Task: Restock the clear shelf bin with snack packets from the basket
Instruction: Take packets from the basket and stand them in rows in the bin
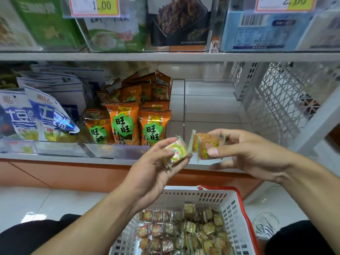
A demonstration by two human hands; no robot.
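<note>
My left hand [156, 168] pinches one small clear-wrapped snack packet [176, 151] with a green and pink label. My right hand [244, 153] holds a few similar packets [206, 144] stacked together, close beside the left one. Both hands hover in front of the lower shelf, just before an empty clear shelf bin [207, 107] to the right of the orange packets. Below my hands stands a white basket [233, 214] with a red rim, filled with several more small snack packets [184, 230].
Orange snack bags [136, 116] fill the bin left of the empty one, and blue-white bags [42, 115] lie further left. A white lattice shelf side panel [276, 100] stands at the right. Upper shelf bins [147, 24] carry price tags. My knees flank the basket.
</note>
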